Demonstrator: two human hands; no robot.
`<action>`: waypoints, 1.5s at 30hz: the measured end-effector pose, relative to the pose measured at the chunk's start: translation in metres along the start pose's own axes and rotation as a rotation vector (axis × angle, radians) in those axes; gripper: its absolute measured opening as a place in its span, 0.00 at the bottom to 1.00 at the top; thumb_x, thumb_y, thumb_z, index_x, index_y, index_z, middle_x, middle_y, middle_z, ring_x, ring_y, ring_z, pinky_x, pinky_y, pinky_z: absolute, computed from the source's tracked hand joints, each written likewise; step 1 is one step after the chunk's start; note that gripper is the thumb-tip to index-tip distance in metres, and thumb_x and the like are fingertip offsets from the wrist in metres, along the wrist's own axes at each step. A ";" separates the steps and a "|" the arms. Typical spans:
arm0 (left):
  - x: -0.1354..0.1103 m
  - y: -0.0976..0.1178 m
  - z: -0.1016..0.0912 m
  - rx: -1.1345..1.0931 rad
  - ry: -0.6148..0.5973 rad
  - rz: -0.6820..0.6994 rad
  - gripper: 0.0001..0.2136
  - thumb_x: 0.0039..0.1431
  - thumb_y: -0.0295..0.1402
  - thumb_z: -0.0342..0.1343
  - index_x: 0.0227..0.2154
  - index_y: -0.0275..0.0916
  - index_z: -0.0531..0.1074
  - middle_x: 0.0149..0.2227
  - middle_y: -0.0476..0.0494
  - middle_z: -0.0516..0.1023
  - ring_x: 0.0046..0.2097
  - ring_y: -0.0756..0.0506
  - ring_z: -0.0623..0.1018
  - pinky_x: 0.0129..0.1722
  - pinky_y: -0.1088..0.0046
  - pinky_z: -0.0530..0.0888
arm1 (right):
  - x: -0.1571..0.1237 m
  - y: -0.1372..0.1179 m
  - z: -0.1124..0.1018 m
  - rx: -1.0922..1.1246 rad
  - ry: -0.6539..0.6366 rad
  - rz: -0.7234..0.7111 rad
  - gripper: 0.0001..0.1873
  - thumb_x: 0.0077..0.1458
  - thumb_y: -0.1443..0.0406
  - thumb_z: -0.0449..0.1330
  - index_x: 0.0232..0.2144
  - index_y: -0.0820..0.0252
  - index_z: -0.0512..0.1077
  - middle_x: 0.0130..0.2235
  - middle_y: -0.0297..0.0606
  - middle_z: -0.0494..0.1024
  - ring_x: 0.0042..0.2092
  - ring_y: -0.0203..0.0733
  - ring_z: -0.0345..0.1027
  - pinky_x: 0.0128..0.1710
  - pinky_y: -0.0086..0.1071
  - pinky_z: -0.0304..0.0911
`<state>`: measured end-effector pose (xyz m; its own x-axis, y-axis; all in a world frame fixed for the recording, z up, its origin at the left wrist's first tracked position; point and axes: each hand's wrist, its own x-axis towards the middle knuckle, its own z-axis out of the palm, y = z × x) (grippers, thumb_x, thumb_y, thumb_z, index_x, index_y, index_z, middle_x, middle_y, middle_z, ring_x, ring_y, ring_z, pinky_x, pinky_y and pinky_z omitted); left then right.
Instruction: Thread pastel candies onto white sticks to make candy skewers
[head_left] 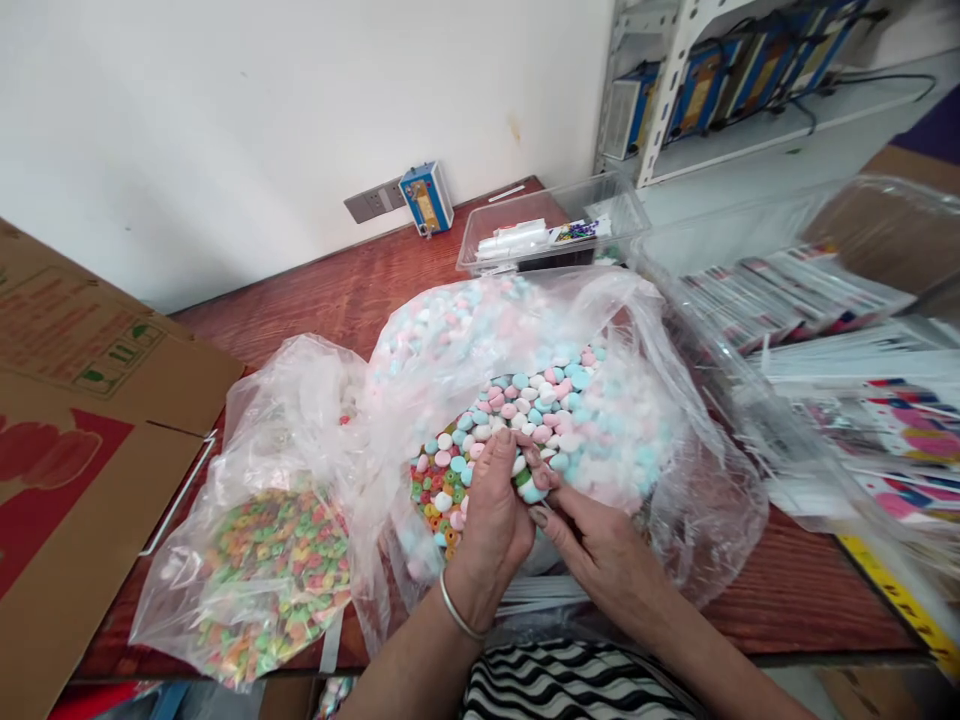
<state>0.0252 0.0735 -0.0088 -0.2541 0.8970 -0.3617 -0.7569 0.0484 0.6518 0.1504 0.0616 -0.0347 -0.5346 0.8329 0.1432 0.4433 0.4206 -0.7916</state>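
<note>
My left hand (495,510), with a bracelet at its wrist, is closed over an open plastic bag of pastel candies (551,395). My right hand (600,555) meets it, thumb and fingertips pinched. Between the hands shows a short row of candies (531,488), green, white and light blue; what joins them, if anything, is too small to tell. Beneath my left hand lie small ring-shaped candies (435,495) in red, orange and green, mixed with the pastel ones. Further left rests a clear bag of multicoloured ring candies (274,575).
A cardboard box (97,420) stands at the left. Behind the bags is a clear tray (480,262) with white packets. A large clear bin (720,335) of printed cards takes up the right. A blue device (426,198) leans by the wall socket (373,202).
</note>
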 end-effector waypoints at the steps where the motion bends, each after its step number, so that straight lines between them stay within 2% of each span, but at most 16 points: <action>1: 0.001 -0.001 0.003 -0.033 0.043 0.000 0.15 0.53 0.43 0.64 0.30 0.37 0.69 0.24 0.54 0.67 0.21 0.57 0.66 0.26 0.78 0.68 | -0.003 -0.001 0.000 -0.068 0.009 -0.032 0.15 0.67 0.62 0.46 0.37 0.58 0.72 0.33 0.39 0.80 0.34 0.42 0.75 0.33 0.30 0.65; 5: 0.001 -0.009 0.007 -0.137 0.130 -0.028 0.20 0.49 0.47 0.66 0.28 0.38 0.65 0.23 0.57 0.63 0.18 0.58 0.59 0.20 0.81 0.62 | -0.016 0.003 0.002 -0.380 0.113 -0.193 0.22 0.68 0.65 0.41 0.28 0.58 0.70 0.20 0.34 0.75 0.19 0.39 0.69 0.20 0.30 0.55; 7: -0.002 -0.015 0.008 -0.155 0.121 -0.054 0.21 0.48 0.48 0.66 0.28 0.38 0.64 0.25 0.56 0.64 0.18 0.59 0.58 0.19 0.81 0.60 | -0.020 0.005 0.004 -0.448 0.175 -0.249 0.24 0.69 0.64 0.40 0.25 0.58 0.68 0.17 0.33 0.72 0.16 0.38 0.67 0.18 0.31 0.51; 10: -0.006 -0.022 0.008 -0.147 0.099 -0.065 0.22 0.48 0.50 0.66 0.28 0.38 0.64 0.26 0.55 0.65 0.18 0.59 0.58 0.19 0.81 0.59 | -0.021 0.005 0.007 -0.469 0.209 -0.273 0.24 0.70 0.65 0.39 0.27 0.60 0.70 0.17 0.34 0.74 0.15 0.37 0.67 0.18 0.31 0.51; 15: -0.009 -0.028 0.006 -0.112 0.122 -0.021 0.23 0.47 0.51 0.65 0.27 0.38 0.63 0.25 0.55 0.64 0.19 0.59 0.58 0.19 0.81 0.59 | -0.016 0.001 0.015 -0.512 0.107 -0.185 0.22 0.69 0.65 0.41 0.36 0.65 0.73 0.24 0.43 0.79 0.18 0.41 0.71 0.19 0.32 0.53; 18: -0.010 -0.024 -0.002 -0.017 0.123 0.045 0.22 0.51 0.53 0.61 0.26 0.38 0.64 0.23 0.55 0.62 0.21 0.56 0.61 0.23 0.79 0.64 | -0.008 -0.001 0.018 -0.384 0.024 -0.109 0.22 0.68 0.63 0.40 0.37 0.63 0.74 0.25 0.44 0.79 0.22 0.44 0.73 0.21 0.32 0.57; 20: -0.011 -0.014 -0.016 0.139 0.064 0.123 0.20 0.55 0.54 0.57 0.31 0.39 0.68 0.26 0.51 0.68 0.26 0.53 0.68 0.30 0.75 0.70 | -0.002 -0.003 0.015 -0.261 -0.040 -0.040 0.21 0.67 0.62 0.41 0.38 0.60 0.73 0.28 0.44 0.80 0.25 0.45 0.74 0.24 0.32 0.60; 22: -0.012 0.004 -0.036 0.394 0.028 0.276 0.20 0.59 0.53 0.53 0.44 0.42 0.70 0.37 0.45 0.74 0.35 0.48 0.75 0.39 0.70 0.73 | 0.004 -0.004 0.008 -0.192 -0.093 0.028 0.19 0.67 0.61 0.42 0.36 0.58 0.71 0.31 0.43 0.80 0.26 0.44 0.74 0.25 0.31 0.61; 24: -0.014 0.027 -0.061 0.778 0.108 0.485 0.18 0.64 0.48 0.49 0.52 0.44 0.67 0.48 0.42 0.74 0.45 0.45 0.75 0.47 0.65 0.71 | 0.006 -0.004 0.002 -0.200 -0.127 0.066 0.18 0.67 0.60 0.42 0.33 0.57 0.69 0.32 0.43 0.80 0.26 0.43 0.73 0.24 0.31 0.59; 25: -0.014 0.039 -0.074 1.036 0.184 0.583 0.15 0.65 0.43 0.50 0.50 0.43 0.69 0.48 0.41 0.74 0.48 0.43 0.73 0.51 0.64 0.69 | 0.006 -0.004 0.001 -0.216 -0.146 0.070 0.18 0.67 0.59 0.42 0.32 0.56 0.68 0.32 0.42 0.80 0.26 0.43 0.73 0.24 0.31 0.58; 28: -0.016 0.066 -0.109 1.693 0.221 0.672 0.08 0.64 0.31 0.51 0.42 0.41 0.75 0.42 0.40 0.75 0.47 0.40 0.72 0.51 0.60 0.68 | 0.003 -0.004 0.006 -0.266 -0.225 0.044 0.18 0.67 0.60 0.42 0.31 0.56 0.67 0.26 0.38 0.78 0.26 0.43 0.73 0.25 0.30 0.55; 30: -0.016 0.072 -0.124 1.926 0.158 0.676 0.11 0.62 0.29 0.53 0.46 0.42 0.75 0.42 0.41 0.76 0.46 0.40 0.72 0.48 0.61 0.69 | 0.003 -0.006 0.014 -0.302 -0.284 0.017 0.17 0.67 0.62 0.43 0.31 0.56 0.67 0.24 0.36 0.77 0.26 0.44 0.73 0.25 0.31 0.53; 32: -0.015 0.072 -0.132 2.034 0.091 0.714 0.15 0.62 0.28 0.54 0.51 0.44 0.73 0.45 0.41 0.77 0.46 0.40 0.73 0.47 0.61 0.69 | 0.004 -0.009 0.023 -0.346 -0.332 -0.004 0.16 0.67 0.63 0.44 0.31 0.56 0.68 0.24 0.36 0.77 0.26 0.43 0.73 0.25 0.31 0.51; 34: -0.013 0.069 -0.136 2.076 0.069 0.777 0.14 0.62 0.29 0.54 0.49 0.45 0.74 0.46 0.41 0.78 0.46 0.40 0.73 0.47 0.61 0.69 | 0.008 -0.013 0.029 -0.397 -0.369 -0.002 0.14 0.67 0.64 0.45 0.32 0.57 0.68 0.25 0.37 0.78 0.26 0.43 0.73 0.25 0.32 0.48; 38: -0.010 0.065 -0.138 2.030 0.107 0.829 0.07 0.62 0.29 0.54 0.39 0.43 0.77 0.42 0.42 0.80 0.45 0.40 0.74 0.47 0.61 0.68 | 0.016 -0.019 0.032 -0.459 -0.377 0.005 0.14 0.67 0.64 0.47 0.34 0.57 0.70 0.26 0.37 0.79 0.28 0.43 0.74 0.25 0.32 0.46; 45: -0.018 0.064 -0.137 1.534 0.196 0.768 0.08 0.63 0.29 0.52 0.37 0.43 0.76 0.40 0.45 0.80 0.45 0.44 0.76 0.47 0.65 0.72 | 0.018 -0.020 0.026 -0.432 -0.391 0.044 0.13 0.68 0.63 0.47 0.34 0.57 0.69 0.28 0.37 0.80 0.30 0.43 0.74 0.27 0.32 0.48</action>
<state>-0.1008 0.0003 -0.0524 -0.4057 0.8568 0.3184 0.7516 0.1146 0.6495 0.1136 0.0587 -0.0319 -0.6985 0.6927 -0.1796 0.6804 0.5652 -0.4664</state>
